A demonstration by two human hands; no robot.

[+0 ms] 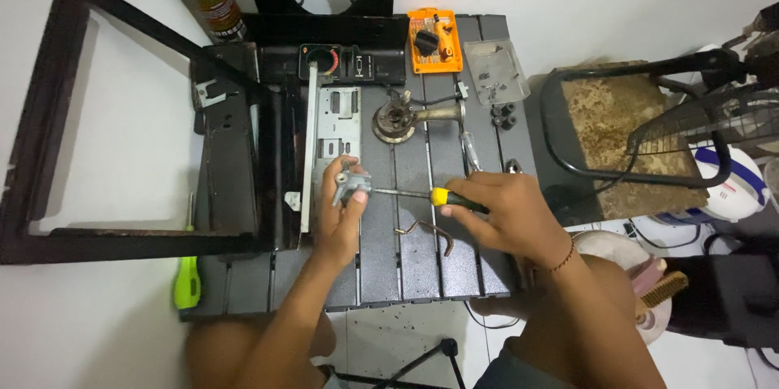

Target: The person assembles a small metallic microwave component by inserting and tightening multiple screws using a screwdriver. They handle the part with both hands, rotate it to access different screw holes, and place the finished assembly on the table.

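Far: orange bit case, bits inside; clear tray holding small screws. Centre of dark slatted counter: left hand gripping metal part, right hand gripping screwdriver, tip at part. White floor.

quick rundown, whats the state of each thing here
left hand: gripping small metal part
right hand: gripping screwdriver, tip at the part
orange bit case: open
clear plastic tray: holding small loose pieces
green-handled tool: lying untouched
metal hook: lying loose
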